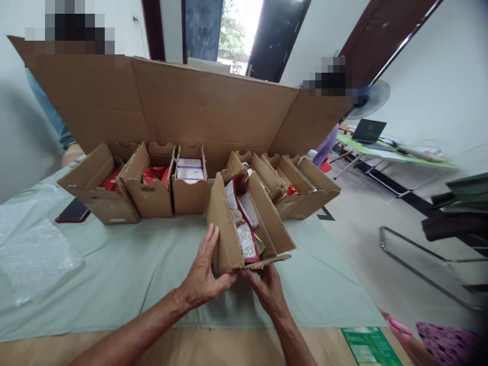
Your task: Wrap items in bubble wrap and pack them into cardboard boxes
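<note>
My left hand (204,272) presses its fingers against the left wall of a small open cardboard box (226,229), thumb hooked under the front corner. My right hand (267,287) grips the same box from beneath its front edge. The box is tilted toward me and holds red-and-white packets (244,221). Behind it stands a row of similar small boxes (152,188) with red and white contents, backed by a large unfolded cardboard sheet (190,107).
A pale green cloth (133,269) covers the table. A dark phone (73,211) and bubble wrap (34,254) lie at left. Two other people stand behind the cardboard. A laptop (368,131) sits on a far green table; metal chair frames are at right.
</note>
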Motion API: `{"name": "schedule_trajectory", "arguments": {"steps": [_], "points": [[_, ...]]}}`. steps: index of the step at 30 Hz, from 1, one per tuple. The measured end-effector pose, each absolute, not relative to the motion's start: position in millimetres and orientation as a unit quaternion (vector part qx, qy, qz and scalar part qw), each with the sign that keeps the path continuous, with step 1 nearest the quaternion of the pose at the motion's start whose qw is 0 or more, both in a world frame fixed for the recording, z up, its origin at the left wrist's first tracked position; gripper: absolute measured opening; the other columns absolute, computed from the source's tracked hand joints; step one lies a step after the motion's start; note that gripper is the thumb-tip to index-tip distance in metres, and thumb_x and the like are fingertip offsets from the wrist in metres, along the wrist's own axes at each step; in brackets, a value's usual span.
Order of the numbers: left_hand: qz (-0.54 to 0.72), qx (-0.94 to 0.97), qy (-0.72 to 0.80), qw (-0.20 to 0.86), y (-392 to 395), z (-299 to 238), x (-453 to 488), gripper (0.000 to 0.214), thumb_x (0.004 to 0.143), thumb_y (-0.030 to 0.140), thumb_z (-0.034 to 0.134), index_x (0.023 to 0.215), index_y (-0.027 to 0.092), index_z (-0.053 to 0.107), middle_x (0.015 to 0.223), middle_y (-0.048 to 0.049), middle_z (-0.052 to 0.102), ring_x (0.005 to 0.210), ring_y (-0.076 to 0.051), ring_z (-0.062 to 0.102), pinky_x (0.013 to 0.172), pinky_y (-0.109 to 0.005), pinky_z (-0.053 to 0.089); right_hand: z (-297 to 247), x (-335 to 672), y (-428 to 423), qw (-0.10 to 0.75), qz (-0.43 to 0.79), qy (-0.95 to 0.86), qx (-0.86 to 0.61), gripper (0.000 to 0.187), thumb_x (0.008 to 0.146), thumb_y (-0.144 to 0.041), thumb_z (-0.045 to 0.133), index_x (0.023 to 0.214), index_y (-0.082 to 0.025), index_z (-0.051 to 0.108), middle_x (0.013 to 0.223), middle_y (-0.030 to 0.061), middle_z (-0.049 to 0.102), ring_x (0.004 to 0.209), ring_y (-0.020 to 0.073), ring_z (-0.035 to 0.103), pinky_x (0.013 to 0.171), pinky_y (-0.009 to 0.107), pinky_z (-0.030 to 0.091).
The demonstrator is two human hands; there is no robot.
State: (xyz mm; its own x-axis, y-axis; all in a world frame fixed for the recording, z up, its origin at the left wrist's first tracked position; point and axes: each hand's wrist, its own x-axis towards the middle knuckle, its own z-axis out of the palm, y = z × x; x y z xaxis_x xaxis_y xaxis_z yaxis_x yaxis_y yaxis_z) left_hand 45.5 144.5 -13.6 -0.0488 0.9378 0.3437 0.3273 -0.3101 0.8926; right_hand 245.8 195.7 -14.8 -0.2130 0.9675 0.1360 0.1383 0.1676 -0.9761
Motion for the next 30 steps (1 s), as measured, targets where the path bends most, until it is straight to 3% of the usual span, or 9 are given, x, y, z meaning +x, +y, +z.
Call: {"name": "schedule_trajectory", "arguments": {"steps": [7, 10, 13, 15, 17, 19, 22, 26, 30], "points": [[0.539, 0.602, 0.492, 0.323, 157.6, -11.9, 38.7, 0.097, 0.082, 0.032, 0.072, 0.163, 0.026, 0.019, 0.173, -0.0119, 0.011, 0.159, -0.033, 0.013, 0.127, -0.058, 0.014, -11.2, 234.7, 197.7, 0.437, 0.442, -0.632, -0.463, 0.05, 0.078, -0.056, 0.078, 0.11, -0.021, 0.062, 0.098, 0.0085, 0.075, 0.08, 0.022, 0.073, 0.073, 0.035, 0.063], [0.55, 0.571, 0.499, 0.349, 180.7, -3.0, 23.7, 0.089, 0.086, 0.036, 0.067, 0.162, 0.024, 0.022, 0.172, -0.0116, 0.016, 0.158, -0.032, 0.019, 0.127, -0.054, 0.019, -9.3, 212.3, 211.6, 0.45, 0.422, -0.641, -0.457, 0.061, 0.083, -0.055, 0.072, 0.131, -0.021, 0.054, 0.119, 0.0128, 0.07, 0.094, 0.0233, 0.072, 0.08, 0.038, 0.063], [0.535, 0.519, 0.562, 0.358, 187.3, -3.5, 14.4, 0.076, 0.093, 0.042, 0.059, 0.159, 0.022, 0.029, 0.169, -0.0134, 0.026, 0.156, -0.03, 0.024, 0.126, -0.052, 0.023, -12.6, 204.7, 210.7, 0.484, 0.381, -0.639, -0.46, 0.073, 0.088, -0.05, 0.066, 0.149, -0.02, 0.039, 0.147, 0.0193, 0.053, 0.119, 0.0276, 0.065, 0.092, 0.044, 0.061], [0.512, 0.496, 0.601, 0.362, 179.6, -10.3, 12.5, 0.072, 0.095, 0.046, 0.054, 0.158, 0.018, 0.031, 0.166, -0.017, 0.031, 0.154, -0.031, 0.03, 0.125, -0.053, 0.025, -16.8, 209.9, 201.0, 0.486, 0.341, -0.637, -0.491, 0.063, 0.094, -0.043, 0.061, 0.149, -0.019, 0.041, 0.147, 0.0202, 0.052, 0.119, 0.0271, 0.065, 0.093, 0.045, 0.06], [0.492, 0.491, 0.621, 0.363, 167.3, -19.4, 12.2, 0.071, 0.096, 0.048, 0.052, 0.157, 0.016, 0.033, 0.164, -0.0191, 0.035, 0.151, -0.032, 0.035, 0.123, -0.055, 0.028, -19.9, 215.6, 190.3, 0.453, 0.306, -0.674, -0.496, 0.043, 0.097, -0.034, 0.056, 0.138, -0.02, 0.055, 0.136, 0.0175, 0.062, 0.109, 0.025, 0.069, 0.09, 0.043, 0.061], [0.476, 0.5, 0.63, 0.355, 155.3, -27.8, 12.8, 0.069, 0.096, 0.048, 0.052, 0.155, 0.017, 0.036, 0.162, -0.0185, 0.039, 0.149, -0.031, 0.039, 0.123, -0.055, 0.029, -19.6, 214.2, 185.7, 0.396, 0.288, -0.748, -0.448, 0.037, 0.094, -0.026, 0.058, 0.13, -0.022, 0.062, 0.128, 0.0143, 0.068, 0.111, 0.0259, 0.069, 0.094, 0.043, 0.06], [0.459, 0.515, 0.634, 0.349, 141.9, -38.4, 15.0, 0.069, 0.093, 0.045, 0.055, 0.154, 0.017, 0.039, 0.16, -0.0184, 0.042, 0.148, -0.031, 0.04, 0.122, -0.054, 0.032, -13.7, 195.4, 198.5, 0.316, 0.282, -0.822, -0.381, 0.051, 0.087, -0.02, 0.061, 0.137, -0.024, 0.06, 0.132, 0.0122, 0.068, 0.121, 0.0281, 0.064, 0.103, 0.047, 0.055], [0.461, 0.523, 0.633, 0.336, 126.5, -52.9, 18.5, 0.067, 0.089, 0.037, 0.059, 0.151, 0.017, 0.044, 0.157, -0.0177, 0.047, 0.147, -0.032, 0.042, 0.122, -0.055, 0.034, -7.2, 162.5, 237.1, 0.291, 0.265, -0.83, -0.395, 0.058, 0.087, -0.02, 0.059, 0.144, -0.023, 0.053, 0.137, 0.0135, 0.065, 0.126, 0.029, 0.06, 0.109, 0.05, 0.05], [0.453, 0.551, 0.623, 0.32, 114.9, -64.0, 20.6, 0.065, 0.089, 0.03, 0.058, 0.151, 0.017, 0.045, 0.159, -0.0181, 0.044, 0.15, -0.033, 0.039, 0.123, -0.059, 0.029, -6.2, 149.7, 260.7, 0.28, 0.257, -0.83, -0.408, 0.076, 0.081, -0.023, 0.064, 0.153, -0.015, 0.042, 0.157, 0.0197, 0.046, 0.145, 0.0332, 0.044, 0.118, 0.055, 0.04]]}}
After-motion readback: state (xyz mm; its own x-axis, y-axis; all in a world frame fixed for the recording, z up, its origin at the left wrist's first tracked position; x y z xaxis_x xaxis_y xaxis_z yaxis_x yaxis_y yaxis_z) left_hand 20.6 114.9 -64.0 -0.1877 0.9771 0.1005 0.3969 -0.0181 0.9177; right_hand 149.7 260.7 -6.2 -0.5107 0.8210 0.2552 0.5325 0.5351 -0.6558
